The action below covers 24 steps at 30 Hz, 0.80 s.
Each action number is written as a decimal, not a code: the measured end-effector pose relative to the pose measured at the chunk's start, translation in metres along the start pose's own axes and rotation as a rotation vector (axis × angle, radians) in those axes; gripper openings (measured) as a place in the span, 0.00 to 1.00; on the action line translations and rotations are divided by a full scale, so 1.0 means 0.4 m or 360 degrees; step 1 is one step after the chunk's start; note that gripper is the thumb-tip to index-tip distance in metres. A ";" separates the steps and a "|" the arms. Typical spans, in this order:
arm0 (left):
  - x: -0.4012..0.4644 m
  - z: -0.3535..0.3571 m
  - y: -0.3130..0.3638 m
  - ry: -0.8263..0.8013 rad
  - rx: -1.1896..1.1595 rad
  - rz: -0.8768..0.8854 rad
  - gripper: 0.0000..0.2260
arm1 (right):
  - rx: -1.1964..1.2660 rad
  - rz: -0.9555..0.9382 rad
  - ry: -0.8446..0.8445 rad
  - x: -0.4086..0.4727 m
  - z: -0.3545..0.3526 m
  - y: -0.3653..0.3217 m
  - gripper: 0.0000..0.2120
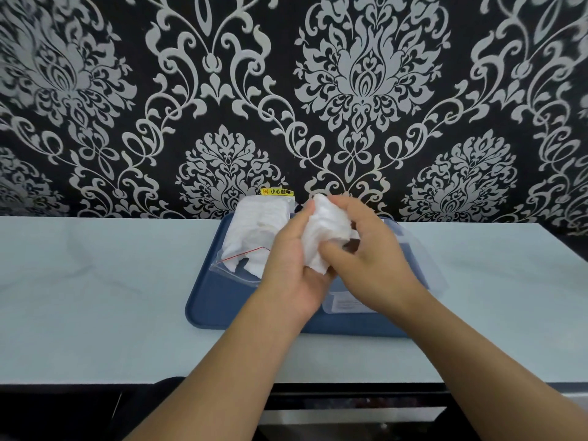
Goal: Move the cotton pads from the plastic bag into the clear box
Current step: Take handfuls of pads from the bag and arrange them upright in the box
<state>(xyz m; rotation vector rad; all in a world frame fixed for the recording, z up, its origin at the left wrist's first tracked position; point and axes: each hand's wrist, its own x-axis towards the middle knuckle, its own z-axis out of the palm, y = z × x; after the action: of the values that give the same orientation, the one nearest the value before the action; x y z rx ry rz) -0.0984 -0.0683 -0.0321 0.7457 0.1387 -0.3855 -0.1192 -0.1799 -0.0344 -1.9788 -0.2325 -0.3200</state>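
Both hands, left hand (pixel 294 265) and right hand (pixel 370 249), gripped a white stack of cotton pads (pixel 324 232) above the blue plastic tray (pixel 219 305). More filled the clear plastic bag (pixel 254 237) at its far-left corner. Squaring the stack should ease lowering it into the clear box (pixel 413 249) beneath.

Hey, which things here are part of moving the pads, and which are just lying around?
Job: white cotton pads held by both hands; clear plastic bag with more pads; clear plastic box.
Lying about: blue plastic tray; yellow warning sticker; pale blue countertop.
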 end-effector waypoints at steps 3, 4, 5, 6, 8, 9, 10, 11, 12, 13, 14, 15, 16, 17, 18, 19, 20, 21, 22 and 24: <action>0.013 -0.006 -0.011 -0.0027 0.0152 0.0029 0.21 | -0.0259 -0.0110 0.0033 -0.003 0.007 -0.003 0.28; 0.017 -0.010 -0.014 -0.0044 0.0212 0.0078 0.21 | -0.0227 -0.0099 0.0005 -0.004 0.008 -0.002 0.33; 0.019 -0.014 -0.016 -0.0057 0.0267 0.0132 0.22 | -0.0195 -0.0071 -0.0040 -0.004 0.010 -0.001 0.38; 0.017 -0.015 -0.015 -0.0075 0.0312 0.0165 0.22 | -0.0172 -0.0044 -0.0087 -0.004 0.012 0.002 0.42; 0.014 -0.018 -0.010 -0.0123 0.0356 0.0167 0.23 | -0.0096 0.0005 -0.0139 -0.002 0.017 0.005 0.46; 0.013 -0.019 -0.006 -0.0130 0.0370 0.0156 0.24 | -0.0041 0.0043 -0.0136 0.000 0.017 0.004 0.46; 0.011 -0.019 -0.002 -0.0131 0.0377 0.0140 0.24 | 0.0007 0.0068 -0.0115 0.004 0.018 0.002 0.46; 0.010 -0.020 -0.001 -0.0130 0.0382 0.0129 0.24 | 0.0031 0.0077 -0.0076 0.006 0.021 0.001 0.45; 0.007 -0.018 -0.002 -0.0121 0.0394 0.0130 0.24 | 0.0043 0.0076 -0.0030 0.007 0.025 -0.001 0.45; 0.006 -0.016 -0.006 -0.0106 0.0414 0.0145 0.23 | 0.0042 0.0073 0.0009 0.008 0.029 -0.002 0.45; 0.004 -0.013 -0.009 -0.0100 0.0446 0.0173 0.22 | 0.0032 0.0067 0.0030 0.009 0.033 -0.001 0.45; 0.004 -0.011 -0.013 -0.0100 0.0481 0.0210 0.21 | 0.0011 0.0061 0.0034 0.009 0.035 -0.002 0.45; 0.002 -0.010 -0.014 -0.0101 0.0508 0.0234 0.22 | -0.0002 0.0059 0.0030 0.009 0.035 -0.001 0.45; 0.001 -0.010 -0.013 -0.0115 0.0521 0.0245 0.21 | 0.0004 0.0061 0.0028 0.011 0.033 -0.002 0.44; 0.000 -0.010 -0.012 -0.0143 0.0527 0.0250 0.20 | 0.0030 0.0069 0.0032 0.013 0.029 -0.002 0.44; 0.000 -0.011 -0.012 -0.0171 0.0532 0.0250 0.17 | 0.0048 0.0078 0.0033 0.015 0.026 -0.003 0.44; -0.003 -0.011 -0.012 -0.0184 0.0532 0.0239 0.13 | 0.0045 0.0080 0.0021 0.017 0.024 -0.003 0.44; -0.002 -0.011 -0.012 -0.0172 0.0538 0.0224 0.11 | 0.0029 0.0085 -0.0009 0.018 0.025 -0.003 0.45; -0.004 -0.007 -0.012 -0.0146 0.0555 0.0215 0.10 | 0.0021 0.0099 -0.0040 0.019 0.028 -0.002 0.46; -0.001 -0.004 -0.011 -0.0070 0.0544 0.0179 0.20 | 0.0037 0.0142 -0.0067 0.023 0.031 -0.001 0.47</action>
<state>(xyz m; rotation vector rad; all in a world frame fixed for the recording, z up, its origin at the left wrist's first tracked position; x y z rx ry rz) -0.1004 -0.0700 -0.0360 1.0764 -0.0122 -0.3215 -0.1091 -0.1682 -0.0360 -1.9680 -0.1735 -0.2179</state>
